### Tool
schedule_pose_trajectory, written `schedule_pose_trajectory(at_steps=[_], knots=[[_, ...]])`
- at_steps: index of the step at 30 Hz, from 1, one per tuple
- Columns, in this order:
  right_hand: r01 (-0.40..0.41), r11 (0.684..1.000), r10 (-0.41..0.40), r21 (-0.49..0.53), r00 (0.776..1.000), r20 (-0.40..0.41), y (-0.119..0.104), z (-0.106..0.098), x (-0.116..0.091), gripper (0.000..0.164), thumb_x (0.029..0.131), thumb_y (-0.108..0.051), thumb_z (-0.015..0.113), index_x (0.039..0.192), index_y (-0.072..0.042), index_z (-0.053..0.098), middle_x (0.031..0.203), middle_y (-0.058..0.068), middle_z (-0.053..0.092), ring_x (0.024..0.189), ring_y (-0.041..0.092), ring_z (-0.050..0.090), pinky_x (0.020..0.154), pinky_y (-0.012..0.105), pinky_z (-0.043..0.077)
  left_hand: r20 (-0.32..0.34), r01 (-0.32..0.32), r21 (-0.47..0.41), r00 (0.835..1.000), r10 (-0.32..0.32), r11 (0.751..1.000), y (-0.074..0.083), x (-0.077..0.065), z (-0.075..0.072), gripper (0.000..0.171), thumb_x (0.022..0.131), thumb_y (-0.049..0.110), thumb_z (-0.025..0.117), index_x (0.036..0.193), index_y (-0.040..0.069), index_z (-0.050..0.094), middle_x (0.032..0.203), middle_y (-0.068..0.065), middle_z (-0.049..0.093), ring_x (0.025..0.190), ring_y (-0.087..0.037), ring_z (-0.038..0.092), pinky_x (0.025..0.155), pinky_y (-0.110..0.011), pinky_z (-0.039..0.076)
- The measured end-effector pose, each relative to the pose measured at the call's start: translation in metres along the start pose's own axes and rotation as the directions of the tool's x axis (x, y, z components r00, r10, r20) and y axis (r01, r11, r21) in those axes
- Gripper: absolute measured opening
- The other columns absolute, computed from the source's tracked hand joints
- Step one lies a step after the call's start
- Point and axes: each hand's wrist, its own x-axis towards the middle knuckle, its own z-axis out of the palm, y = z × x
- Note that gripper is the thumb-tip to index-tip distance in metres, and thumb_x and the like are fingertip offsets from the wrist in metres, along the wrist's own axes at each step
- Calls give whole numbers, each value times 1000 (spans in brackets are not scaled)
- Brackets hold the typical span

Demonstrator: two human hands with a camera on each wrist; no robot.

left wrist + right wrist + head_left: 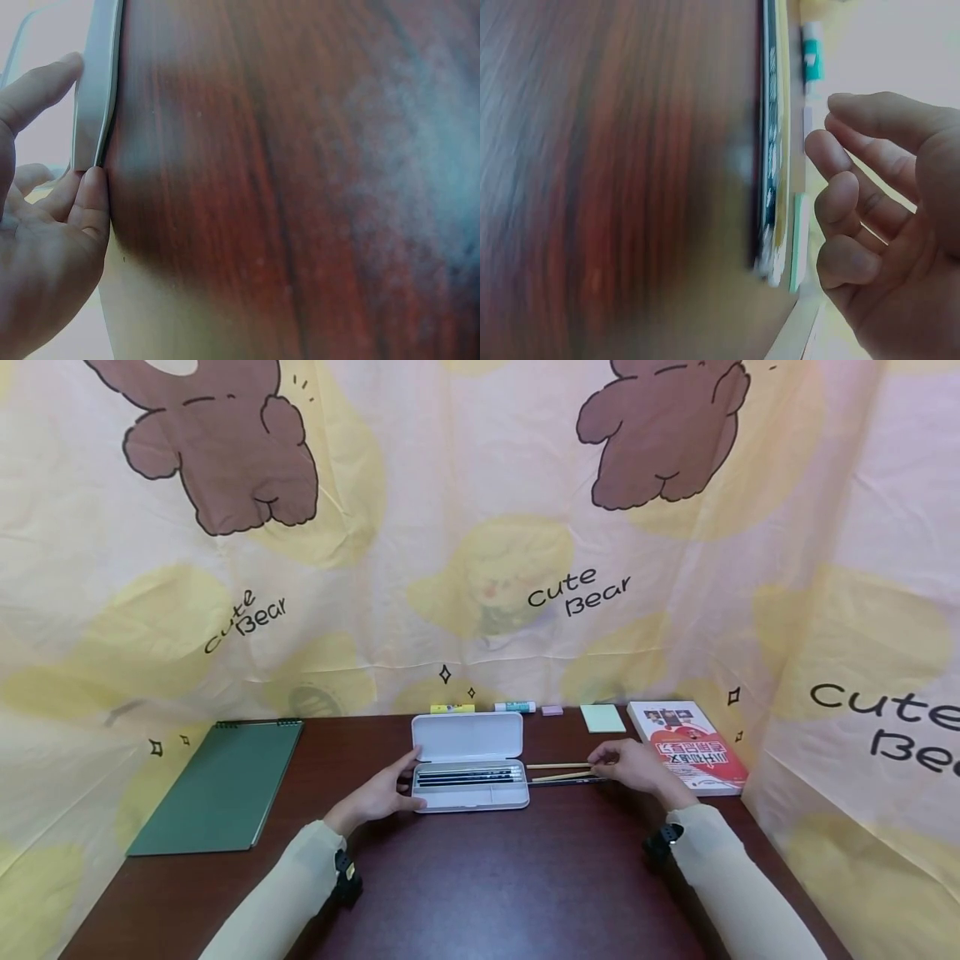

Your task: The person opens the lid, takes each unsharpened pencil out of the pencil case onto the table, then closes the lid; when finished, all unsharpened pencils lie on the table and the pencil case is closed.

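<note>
A white pencil case (510,794) lies with its lid (467,737) raised at the back. Several dark pencils (461,779) are inside it, side by side. My left hand (384,789) holds the left end of the case, thumb at the front corner and fingers further back. To the right of the case, a few loose pencils (558,776), some dark and some yellowish, lie on the table. Over their right ends is my right hand (630,764). In the right wrist view its fingers (840,199) are loosely bent, beside the pencils (772,150) and holding nothing.
Along the back edge are a yellow stick (452,708), a teal-and-white tube (514,707), a purple block (552,711) and a pale green note pad (603,718). A red-and-white book (697,756) lies right, a green spiral notebook (217,789) left. A printed cloth (420,527) hangs behind.
</note>
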Motion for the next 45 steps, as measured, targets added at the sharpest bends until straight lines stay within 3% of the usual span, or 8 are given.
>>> schedule_pose_trajectory(at_steps=[7,16,22,29,35,45], knots=[[61,997,-61,37,998,15,-25,14,11,19,91,-24,73,107,-14,75,98,-3,73,89,17,60,81,33,49,-5,-2,2,1000,2,1000,1,-1,1,102,81,25,84,160,30,21,149,-11,46,132,-26,48,113,-49,43],[79,994,-83,72,996,46,-65,33,23,18,92,-23,72,108,-17,74,102,-4,71,94,18,60,89,41,53,-3,-12,2,1000,12,1000,0,-2,1,102,81,25,84,160,29,21,149,-11,46,133,-26,47,113,-48,43],[153,985,-158,78,985,70,-87,48,28,15,91,-21,73,106,-18,75,102,-6,74,94,16,61,89,39,53,4,-21,3,1000,21,1000,-2,0,2,102,81,27,84,160,30,20,150,-11,45,134,-26,46,113,-48,43],[248,968,-250,30,959,133,-98,65,36,17,92,-19,72,108,-14,75,102,-5,74,93,13,61,88,37,54,2,-16,2,1000,16,1000,0,-1,1,102,81,27,84,160,30,20,151,-11,45,134,-26,47,113,-49,42],[230,973,-231,29,957,175,-101,72,40,17,92,-21,72,108,-17,76,105,-6,73,95,13,61,93,39,55,4,-12,1,1000,12,1000,1,-1,2,102,81,27,84,160,30,19,151,-11,44,134,-27,47,113,-49,42],[207,978,-204,6,958,200,-106,74,43,15,91,-19,73,105,-18,77,100,-7,73,89,14,59,89,37,54,2,-17,-5,1000,17,1000,1,-2,1,102,81,26,84,160,29,20,151,-11,44,135,-26,46,114,-48,42]])
